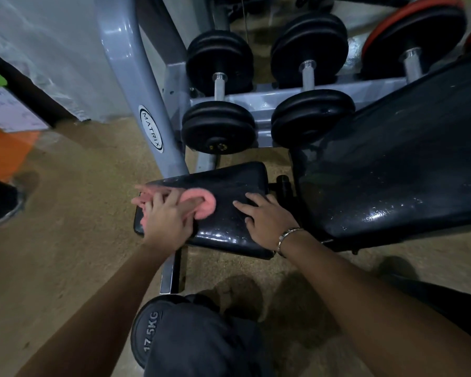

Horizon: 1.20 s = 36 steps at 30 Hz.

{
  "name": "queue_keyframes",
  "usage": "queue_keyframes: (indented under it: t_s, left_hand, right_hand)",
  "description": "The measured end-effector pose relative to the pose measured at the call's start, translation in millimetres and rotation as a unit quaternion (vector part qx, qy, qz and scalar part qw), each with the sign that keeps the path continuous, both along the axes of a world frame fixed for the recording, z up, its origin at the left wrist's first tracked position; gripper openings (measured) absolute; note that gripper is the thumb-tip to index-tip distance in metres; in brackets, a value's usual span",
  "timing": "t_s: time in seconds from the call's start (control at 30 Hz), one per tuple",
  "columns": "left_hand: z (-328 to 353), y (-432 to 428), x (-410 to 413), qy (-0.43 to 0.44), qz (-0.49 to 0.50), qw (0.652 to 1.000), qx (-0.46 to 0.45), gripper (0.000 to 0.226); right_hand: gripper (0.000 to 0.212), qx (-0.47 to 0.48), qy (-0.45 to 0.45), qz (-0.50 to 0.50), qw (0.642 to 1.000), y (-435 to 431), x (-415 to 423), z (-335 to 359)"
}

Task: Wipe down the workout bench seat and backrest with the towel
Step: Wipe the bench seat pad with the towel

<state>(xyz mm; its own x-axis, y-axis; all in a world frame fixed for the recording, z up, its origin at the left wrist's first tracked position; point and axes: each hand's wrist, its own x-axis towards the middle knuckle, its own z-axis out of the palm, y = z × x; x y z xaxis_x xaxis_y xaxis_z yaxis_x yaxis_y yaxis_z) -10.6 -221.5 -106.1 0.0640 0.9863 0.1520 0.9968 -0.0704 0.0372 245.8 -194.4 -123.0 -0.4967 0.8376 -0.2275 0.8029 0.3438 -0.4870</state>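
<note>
The black padded bench seat (pixel 234 186) lies in the middle of the view, its surface glossy. The black backrest (pixel 397 164) slopes up to the right of it. A pink towel (pixel 201 205) is bunched on the seat's left end. My left hand (pixel 169 221) presses down on the towel, fingers curled into it. My right hand (pixel 267 216), with a metal bracelet at the wrist, rests flat on the seat's right part, fingers spread, holding nothing.
A grey dumbbell rack (pixel 147 104) with several black dumbbells (pixel 218 129) stands just behind the bench. A 17.5 kg dumbbell (pixel 147 333) lies on the brown floor near my knee. The bench's metal base bar (pixel 169 273) runs toward me.
</note>
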Motion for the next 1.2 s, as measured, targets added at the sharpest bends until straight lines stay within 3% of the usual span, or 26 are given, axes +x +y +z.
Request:
queue_keyframes:
  t_s: [0.07,0.17,0.23,0.37,0.53,0.67,0.7,0.83,0.87,1.0,1.13,1.2]
  left_hand:
    - [-2,-5,24,-0.022,0.064,0.998,0.000,0.041]
    - [-8,-36,13,-0.001,-0.100,0.995,-0.002,0.037]
    - [-4,-35,-6,0.005,-0.154,0.988,-0.007,0.038]
    - [-7,-22,24,-0.027,0.022,0.999,0.008,0.041]
    - [-13,-39,24,0.003,-0.130,0.991,-0.014,0.041]
    - [-8,-23,49,-0.053,0.063,0.997,0.013,0.039]
    - [-11,-28,61,-0.054,0.066,0.996,0.017,0.038]
    - [-20,-55,56,-0.023,-0.098,0.995,-0.001,0.041]
    - [-18,-51,51,-0.017,-0.090,0.996,-0.004,0.042]
    - [-17,-42,87,-0.065,0.097,0.993,0.011,0.040]
    - [-24,-62,86,-0.028,-0.054,0.998,-0.014,0.040]
    - [-21,-48,80,-0.054,0.003,0.998,-0.024,0.041]
  right_hand:
    - [0.059,-0.011,0.001,0.004,1.000,-3,1,2]
    - [0.065,-0.022,0.010,0.007,1.000,-4,3,5]
    - [0.068,-0.025,0.016,0.003,1.000,1,6,7]
    - [0.073,-0.048,0.046,-0.014,0.998,8,6,13]
    - [0.068,-0.076,0.073,-0.020,0.994,18,18,22]
    - [0.063,-0.079,0.097,-0.051,0.991,20,22,29]
    - [0.062,-0.077,0.098,-0.056,0.991,20,23,30]
    - [0.064,-0.094,0.099,-0.057,0.989,22,30,27]
    - [0.064,-0.097,0.100,-0.057,0.989,24,32,27]
    - [0.062,-0.085,0.111,-0.058,0.989,30,37,30]
    - [0.061,-0.078,0.126,-0.058,0.987,27,39,27]
    - [0.060,-0.078,0.129,-0.054,0.987,27,39,26]
